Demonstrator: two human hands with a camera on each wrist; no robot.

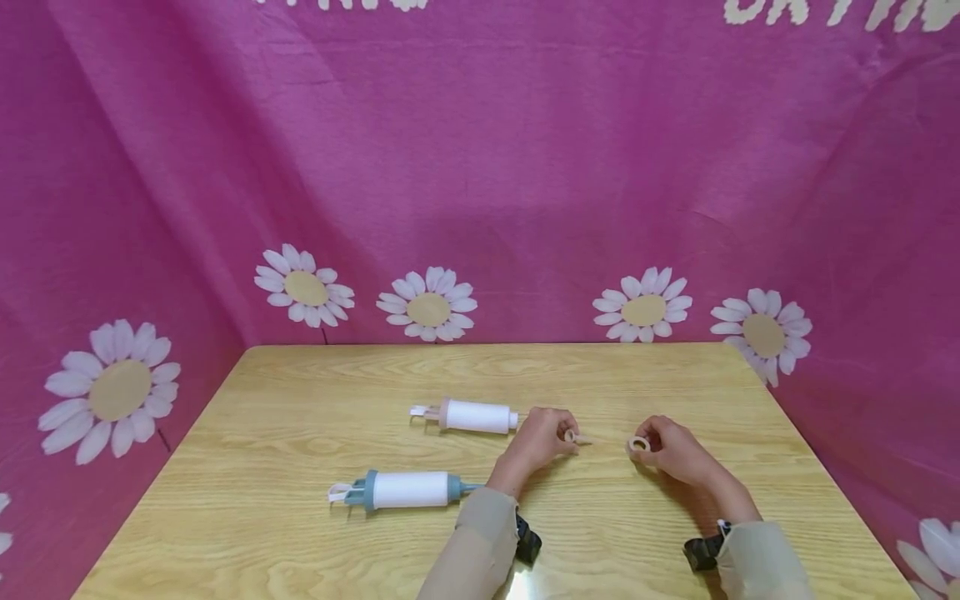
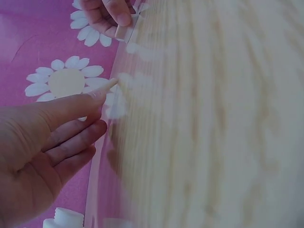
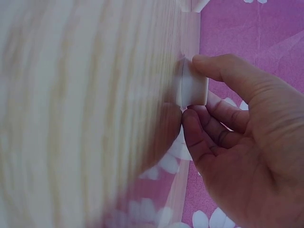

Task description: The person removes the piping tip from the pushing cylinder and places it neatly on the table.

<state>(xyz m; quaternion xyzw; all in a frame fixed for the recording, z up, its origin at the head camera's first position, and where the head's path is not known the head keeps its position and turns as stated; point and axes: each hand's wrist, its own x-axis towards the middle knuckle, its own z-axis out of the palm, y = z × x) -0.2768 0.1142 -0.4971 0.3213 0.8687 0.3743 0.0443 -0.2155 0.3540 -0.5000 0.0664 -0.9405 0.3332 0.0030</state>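
Observation:
Between thumb and fingers, my left hand pinches a small beige pointed nozzle. Its tapered tip juts past the fingertips in the left wrist view, pointing toward the right hand. My right hand pinches a beige ring by its edge; in the right wrist view the ring stands on edge at the tabletop, thumb on top of it. A gap separates nozzle and ring. Beside the left hand lies a pastry syringe with a white barrel and pinkish plunger end; its threaded neck faces the hand.
A second pastry syringe, teal and white, lies nearer on the left, its nozzle end partly behind the left sleeve. The wooden table meets a pink curtain with white daisies at its back edge.

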